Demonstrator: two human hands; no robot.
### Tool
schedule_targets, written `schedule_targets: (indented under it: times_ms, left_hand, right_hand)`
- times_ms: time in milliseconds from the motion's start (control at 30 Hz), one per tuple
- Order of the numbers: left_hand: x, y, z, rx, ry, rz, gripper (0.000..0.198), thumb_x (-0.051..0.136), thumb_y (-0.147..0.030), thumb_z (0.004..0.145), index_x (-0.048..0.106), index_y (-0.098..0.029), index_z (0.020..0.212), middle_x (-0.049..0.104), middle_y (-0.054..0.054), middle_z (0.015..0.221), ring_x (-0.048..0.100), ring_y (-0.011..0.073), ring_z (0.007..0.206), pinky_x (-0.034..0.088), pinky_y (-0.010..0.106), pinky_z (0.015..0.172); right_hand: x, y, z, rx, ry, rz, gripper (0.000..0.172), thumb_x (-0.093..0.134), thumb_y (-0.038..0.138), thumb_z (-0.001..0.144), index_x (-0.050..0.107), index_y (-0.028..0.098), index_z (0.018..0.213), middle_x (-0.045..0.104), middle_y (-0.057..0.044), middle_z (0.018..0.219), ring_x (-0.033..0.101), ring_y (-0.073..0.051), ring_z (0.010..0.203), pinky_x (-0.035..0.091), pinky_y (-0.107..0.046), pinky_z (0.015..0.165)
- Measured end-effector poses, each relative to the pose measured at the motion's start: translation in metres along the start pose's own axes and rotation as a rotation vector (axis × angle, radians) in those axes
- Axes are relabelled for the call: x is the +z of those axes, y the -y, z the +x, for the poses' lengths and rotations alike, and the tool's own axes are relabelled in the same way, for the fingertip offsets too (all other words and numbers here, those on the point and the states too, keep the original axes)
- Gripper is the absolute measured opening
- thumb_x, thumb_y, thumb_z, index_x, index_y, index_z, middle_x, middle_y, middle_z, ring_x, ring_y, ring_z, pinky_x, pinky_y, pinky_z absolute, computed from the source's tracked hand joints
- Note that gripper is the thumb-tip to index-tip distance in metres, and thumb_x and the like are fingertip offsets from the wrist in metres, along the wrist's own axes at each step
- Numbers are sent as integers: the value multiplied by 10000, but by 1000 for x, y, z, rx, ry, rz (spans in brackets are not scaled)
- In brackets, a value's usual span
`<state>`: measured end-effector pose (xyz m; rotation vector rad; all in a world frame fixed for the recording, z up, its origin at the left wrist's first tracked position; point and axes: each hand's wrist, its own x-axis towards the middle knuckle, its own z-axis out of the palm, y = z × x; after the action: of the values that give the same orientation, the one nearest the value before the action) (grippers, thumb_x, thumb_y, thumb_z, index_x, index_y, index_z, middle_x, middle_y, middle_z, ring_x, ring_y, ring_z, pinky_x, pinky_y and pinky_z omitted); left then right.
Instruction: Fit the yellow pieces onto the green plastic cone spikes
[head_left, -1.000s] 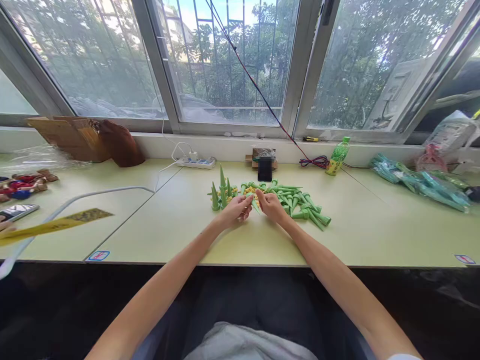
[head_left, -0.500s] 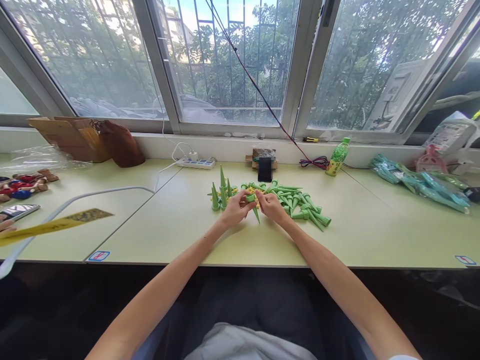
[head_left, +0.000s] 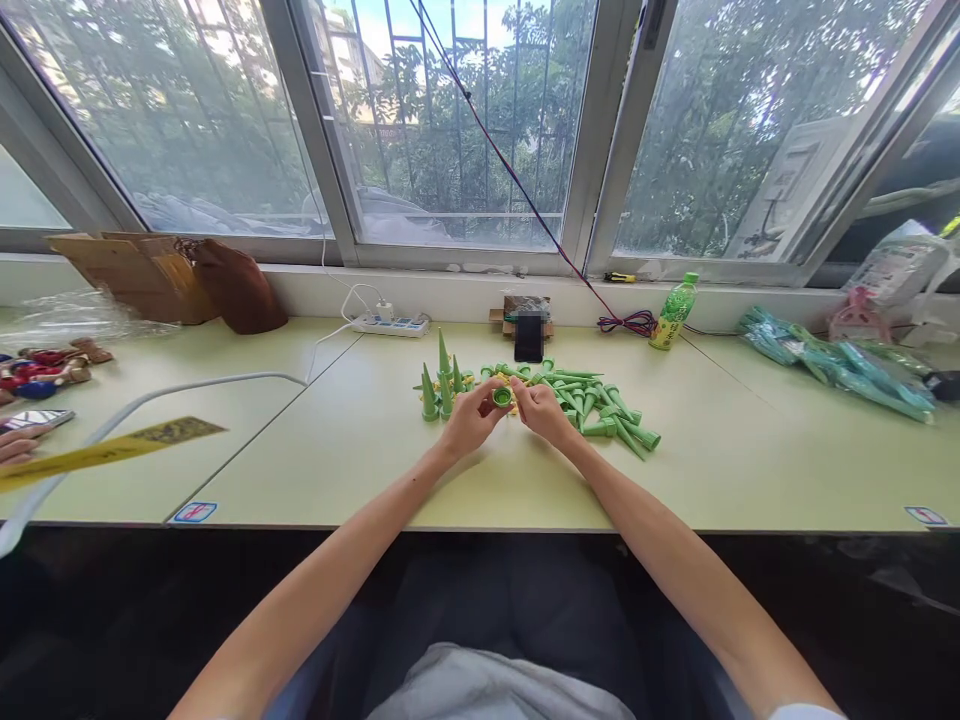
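Note:
My left hand (head_left: 469, 422) pinches a green plastic cone (head_left: 501, 397) by its wide round end, which faces up toward me. My right hand (head_left: 541, 412) closes on the same cone from the right, fingertips at its rim. Just behind the hands lies a heap of green cones (head_left: 600, 410) on their sides, with small yellow pieces (head_left: 501, 380) among them. Three cones (head_left: 441, 385) stand upright, tips up, to the left of the heap. All of it rests on a pale green table (head_left: 360, 440).
A black phone (head_left: 529, 338) leans upright behind the heap. A power strip (head_left: 392, 324), a green bottle (head_left: 675, 312) and teal packets (head_left: 832, 362) line the back. Cardboard (head_left: 142, 275) sits far left. Another person's fingers (head_left: 19, 445) show at the left edge.
The cone between my hands has turned: its tip pointed down toward me before, and its open round end now faces up. Both hands stayed in place.

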<state>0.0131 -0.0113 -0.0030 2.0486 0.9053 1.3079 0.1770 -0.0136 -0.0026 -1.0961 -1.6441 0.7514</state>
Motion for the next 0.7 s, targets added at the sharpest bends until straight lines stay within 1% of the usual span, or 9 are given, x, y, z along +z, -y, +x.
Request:
schedule_targets:
  times_ms: [100,200,233,300,367,433,567,633,700]
  left_hand:
    - [0,-5,-1,-34,3,-62,349,777,-409,773,602,-209,999,418,-86,584,387,60,471,333,199,474]
    - [-2,-13,0,-139,35,-263,504,826,-472,714,565,-216,1060,461,-87,647,437,52,435,362,197,428]
    - [-3,-16,1,-183,61,-344,545,820,-506,714,550,-219,1091,481,-82,679,452,53,425,361,198,408]
    - [-4,-19,3,-269,59,-472,568,751,-608,753,526,-217,1097,523,-67,704,470,64,403,343,204,365]
    - [-5,-19,6,-365,23,-551,558,660,-705,781,516,-206,986,565,-42,702,483,75,396,332,206,347]
    - [-5,-18,9,-450,32,-593,590,580,-771,794,506,-186,818,580,-13,657,487,84,391,324,210,345]
    - [-5,-15,10,-589,253,-607,740,420,-857,808,508,-158,579,561,51,533,490,102,382,325,229,362]
    - [-4,-15,9,-623,325,-609,774,386,-859,819,535,-147,555,577,73,538,492,102,388,328,233,372]
    - [-5,-17,9,-627,348,-619,762,404,-836,833,570,-137,580,601,82,578,490,97,404,331,234,383]
  right_hand:
    - [0,-1,0,4,-21,-7,734,373,751,921,353,232,402,340,19,357,344,-96,381,305,-263,444]
    - [0,-1,1,15,-61,-5,751,350,740,935,396,225,391,374,9,360,392,-102,385,341,-257,463]
    - [0,0,1,16,-71,-1,757,342,736,940,407,224,386,382,6,361,408,-105,388,354,-254,471]
    - [-1,1,1,11,-84,6,763,335,733,944,418,225,381,385,4,359,430,-107,391,374,-250,487]
    - [-1,3,1,8,-93,3,762,335,743,938,422,226,385,384,5,357,435,-107,390,380,-247,490]
    - [0,4,0,10,-100,1,762,332,765,925,428,223,398,393,6,361,432,-104,387,377,-245,487]
    - [-1,5,0,16,-98,32,756,329,809,894,441,218,438,395,15,366,413,-97,383,357,-242,473]
    - [-1,4,0,10,-86,25,754,333,822,883,451,215,451,401,15,373,414,-98,389,346,-242,467]
    - [-1,2,0,-4,-71,4,754,340,829,874,463,212,460,423,11,389,421,-101,401,341,-244,467]
